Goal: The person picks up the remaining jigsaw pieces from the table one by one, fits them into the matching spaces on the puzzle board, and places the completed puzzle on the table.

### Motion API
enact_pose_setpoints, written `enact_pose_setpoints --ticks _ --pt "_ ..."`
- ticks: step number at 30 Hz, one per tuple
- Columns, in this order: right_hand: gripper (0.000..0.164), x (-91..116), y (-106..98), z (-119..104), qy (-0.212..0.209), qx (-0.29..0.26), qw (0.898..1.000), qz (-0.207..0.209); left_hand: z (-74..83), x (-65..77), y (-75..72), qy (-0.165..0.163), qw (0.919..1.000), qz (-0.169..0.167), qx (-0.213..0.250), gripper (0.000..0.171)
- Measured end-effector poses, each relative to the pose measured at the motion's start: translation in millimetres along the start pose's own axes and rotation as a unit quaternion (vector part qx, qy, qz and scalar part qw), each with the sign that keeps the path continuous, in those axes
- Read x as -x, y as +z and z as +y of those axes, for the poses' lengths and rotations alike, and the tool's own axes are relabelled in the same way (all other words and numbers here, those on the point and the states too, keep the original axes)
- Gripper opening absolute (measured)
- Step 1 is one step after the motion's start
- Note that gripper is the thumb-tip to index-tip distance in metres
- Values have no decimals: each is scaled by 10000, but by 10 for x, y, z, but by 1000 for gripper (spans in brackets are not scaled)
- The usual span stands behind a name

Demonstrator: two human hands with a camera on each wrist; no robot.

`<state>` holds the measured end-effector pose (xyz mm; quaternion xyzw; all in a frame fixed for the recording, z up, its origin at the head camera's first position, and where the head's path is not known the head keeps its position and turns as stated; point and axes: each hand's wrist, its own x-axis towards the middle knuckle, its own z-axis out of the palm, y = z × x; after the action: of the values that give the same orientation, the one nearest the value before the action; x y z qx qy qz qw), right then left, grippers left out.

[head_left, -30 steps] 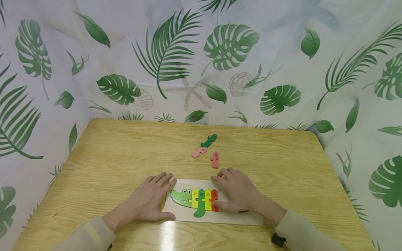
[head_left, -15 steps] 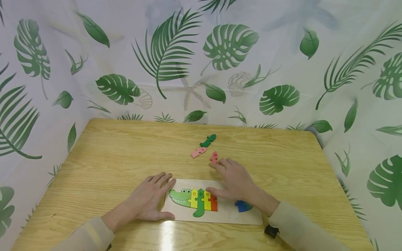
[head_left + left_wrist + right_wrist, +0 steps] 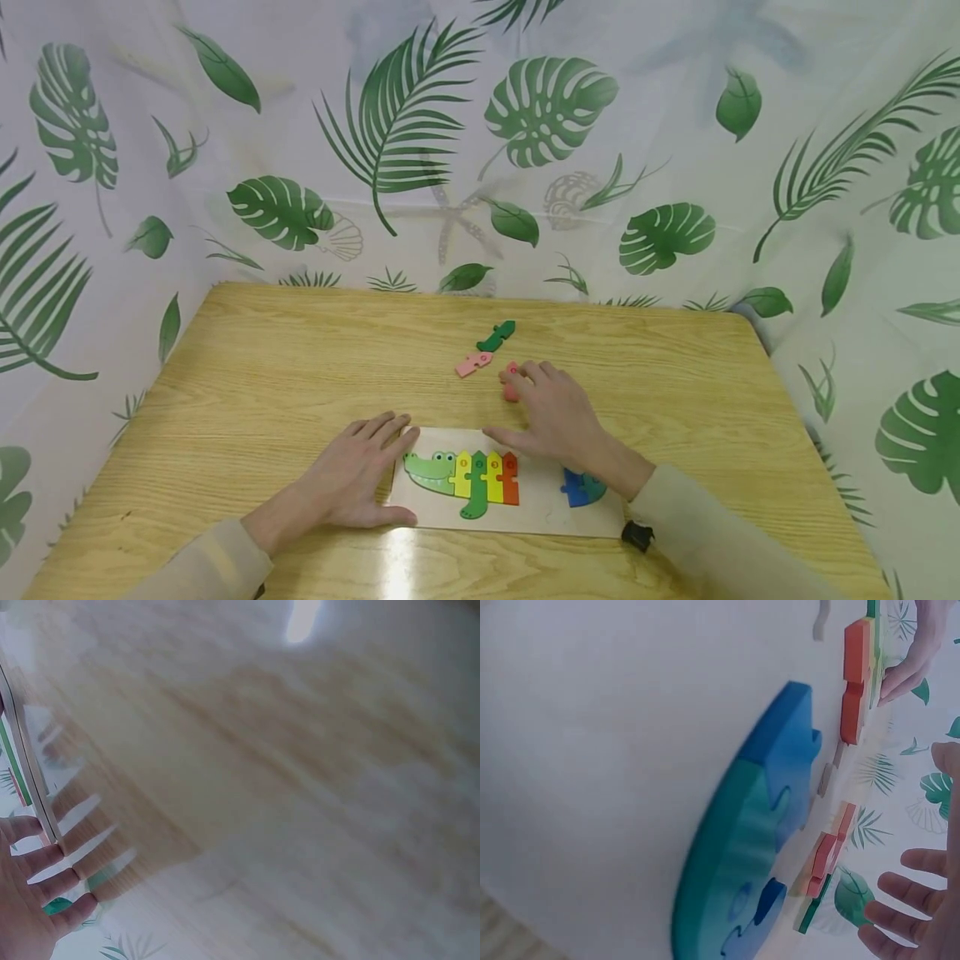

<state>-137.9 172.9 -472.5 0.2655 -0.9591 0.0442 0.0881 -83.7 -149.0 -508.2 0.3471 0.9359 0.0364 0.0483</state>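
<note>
A pale wooden puzzle board [image 3: 536,521] carries a crocodile head [image 3: 430,472], joined to yellow, green and orange-red body pieces [image 3: 487,479]. Blue tail pieces [image 3: 576,490] lie at its right end, partly behind my right wrist. My left hand [image 3: 360,475] rests at the board's left end, fingers and thumb spread along its edges. My right hand [image 3: 562,412] reaches past the board's far edge, fingertips over a reddish-pink puzzle piece [image 3: 512,393] and partly covering it. Its thumb is over the board, well apart from the fingers. In the right wrist view, the right fingers [image 3: 911,892] look extended.
Beyond the hand, a light pink puzzle piece [image 3: 472,364] and a dark green puzzle piece [image 3: 498,335] lie close together on the wooden table [image 3: 300,358]. Leaf-patterned cloth [image 3: 450,150] encloses the back and sides.
My right hand has moved from the board to the reddish-pink piece, uncovering the orange-red piece and the blue tail pieces. The left hand has stayed in place.
</note>
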Motion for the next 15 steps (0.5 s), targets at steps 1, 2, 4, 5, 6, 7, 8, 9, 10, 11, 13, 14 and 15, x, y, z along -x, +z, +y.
enact_pose_setpoints --ticks 1,2,4,5,6,7,8,9,10,11,13,14,15 --pt "80 -17 -2 -3 27 26 10000 -30 0 -1 -2 3 10000 -4 -3 113" --pt "80 -36 -4 -8 59 43 9999 -70 0 -1 -2 5 10000 -7 -7 113" --pt "79 -75 -7 -16 96 12 9998 -151 -1 -2 -7 12 10000 -6 -23 113" --pt "79 -95 -7 -19 116 -16 9997 -196 -1 -1 -8 14 10000 -3 -26 113" --pt "79 -114 -5 -21 134 -34 9996 -244 -3 -1 -8 14 10000 4 -28 113" --pt "79 -133 -1 -21 148 -54 9995 -276 -4 0 -9 12 10000 9 -26 113" --pt "80 -152 3 -21 166 -68 9993 -316 -6 2 -7 15 10000 18 -17 113" --pt "81 -170 8 -21 182 -88 9992 -352 -7 4 -6 10 10000 22 -15 113" --pt "82 -188 18 -19 198 -87 9991 -378 -7 6 -5 12 10000 34 -10 113" --pt "84 -205 30 -16 216 -70 9989 -406 -7 8 -4 10 10000 43 -7 113" --pt "85 -237 51 -11 229 -21 9989 -419 -7 9 -2 14 10000 60 -18 113" --pt "85 -252 60 -7 235 17 9988 -431 -7 9 0 18 10000 69 -29 113" --pt "85 -267 69 -5 238 63 9987 -443 -7 9 0 16 10000 72 -39 113"
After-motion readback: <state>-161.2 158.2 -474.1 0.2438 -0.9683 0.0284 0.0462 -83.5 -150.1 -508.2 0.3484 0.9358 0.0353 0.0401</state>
